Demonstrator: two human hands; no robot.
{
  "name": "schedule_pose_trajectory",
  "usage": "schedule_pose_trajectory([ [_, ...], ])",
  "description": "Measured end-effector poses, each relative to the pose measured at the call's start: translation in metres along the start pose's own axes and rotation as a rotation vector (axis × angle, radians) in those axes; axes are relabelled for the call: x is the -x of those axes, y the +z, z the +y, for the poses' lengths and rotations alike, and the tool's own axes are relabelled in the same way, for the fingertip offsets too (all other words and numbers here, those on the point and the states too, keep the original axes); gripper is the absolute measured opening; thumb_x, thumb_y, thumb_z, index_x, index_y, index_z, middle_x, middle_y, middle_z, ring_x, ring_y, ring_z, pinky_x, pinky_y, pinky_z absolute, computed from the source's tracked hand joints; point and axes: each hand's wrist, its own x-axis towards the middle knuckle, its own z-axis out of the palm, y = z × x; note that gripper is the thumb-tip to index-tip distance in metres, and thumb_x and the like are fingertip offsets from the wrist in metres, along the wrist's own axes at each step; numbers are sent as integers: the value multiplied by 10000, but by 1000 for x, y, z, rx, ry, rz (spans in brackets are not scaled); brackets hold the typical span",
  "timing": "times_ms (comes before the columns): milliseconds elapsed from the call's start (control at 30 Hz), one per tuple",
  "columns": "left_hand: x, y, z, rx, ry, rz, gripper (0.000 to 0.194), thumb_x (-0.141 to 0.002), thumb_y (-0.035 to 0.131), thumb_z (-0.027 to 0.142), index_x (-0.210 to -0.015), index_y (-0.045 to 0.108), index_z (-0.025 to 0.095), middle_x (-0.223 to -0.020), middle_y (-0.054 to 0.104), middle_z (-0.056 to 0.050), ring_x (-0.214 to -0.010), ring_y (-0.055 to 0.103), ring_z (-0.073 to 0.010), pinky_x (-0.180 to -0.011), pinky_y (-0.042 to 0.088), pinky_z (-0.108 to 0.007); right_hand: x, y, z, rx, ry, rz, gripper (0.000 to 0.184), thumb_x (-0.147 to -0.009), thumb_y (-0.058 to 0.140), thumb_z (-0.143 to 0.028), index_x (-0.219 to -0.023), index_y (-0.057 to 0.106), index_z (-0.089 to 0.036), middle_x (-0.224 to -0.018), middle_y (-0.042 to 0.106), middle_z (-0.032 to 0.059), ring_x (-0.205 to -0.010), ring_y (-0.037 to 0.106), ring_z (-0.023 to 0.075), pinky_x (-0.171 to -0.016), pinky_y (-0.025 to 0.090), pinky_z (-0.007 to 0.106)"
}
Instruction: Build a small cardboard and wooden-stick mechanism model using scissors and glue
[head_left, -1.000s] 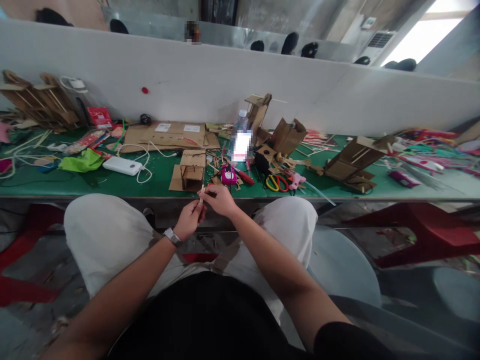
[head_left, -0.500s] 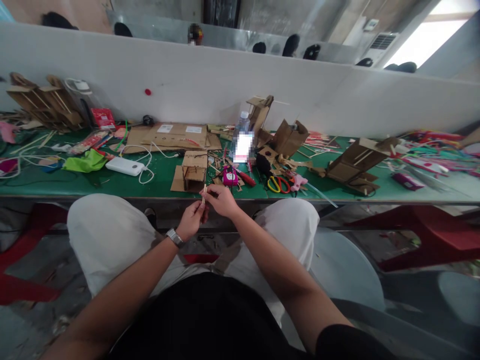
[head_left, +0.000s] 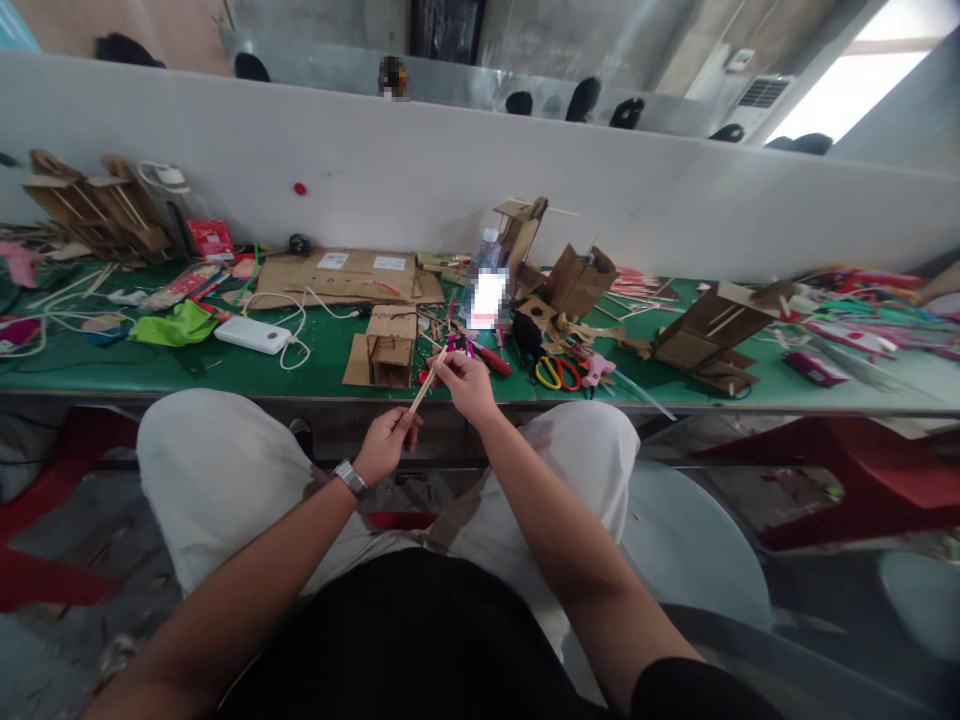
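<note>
Between my two hands runs a thin pale wooden stick (head_left: 424, 390), tilted up to the right; it may be more than one stick side by side. My left hand (head_left: 385, 440), with a watch on its wrist, pinches the lower end. At the upper end, the fingers of my right hand (head_left: 466, 382) are closed on it. Just beyond my hands, a small open cardboard box frame (head_left: 392, 345) stands at the table's front edge. A purple item (head_left: 459, 346) lies partly hidden behind my right hand, with a red-handled tool (head_left: 495, 362) beside it.
The green table (head_left: 315, 375) carries a white power bank (head_left: 253, 334) with cables, flat cardboard (head_left: 337, 275), a bottle (head_left: 487, 250), a lit phone (head_left: 489, 298), scissors (head_left: 559, 373), a pink glue gun (head_left: 598, 368) and a cardboard structure (head_left: 712, 330). Red stools (head_left: 862, 470) stand below.
My right hand has moved up and to the right, away from my left. More of the stick now shows between them, and it leans further right.
</note>
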Motion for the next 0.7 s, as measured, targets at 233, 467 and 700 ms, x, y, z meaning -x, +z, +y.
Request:
schedule_pose_trajectory([
  [233,1,-3,3,-19,29,48,608,-934,631,775,-935,687,170,-603,607,19,-500,557,-126,-506,430,-247,7,13,5,1,52,-171,515,-789,820,-679,-926,778,-184,-747,708,24,-646,633,165,-619,552,296],
  [467,3,1,5,-27,41,26,621,-945,618,777,-972,696,161,-593,610,19,-500,569,-130,-527,452,-254,6,10,5,39,21,-186,534,-828,789,-698,-912,781,-171,-702,700,24,-633,645,166,-602,554,291],
  [700,8,3,6,-35,36,-30,651,-965,558,794,-945,703,160,-642,624,-8,-547,594,-141,-546,472,-261,-33,-58,-25,191,-104,46,547,-917,667,-717,-1002,751,-183,-776,704,37,-675,659,174,-661,583,324],
])
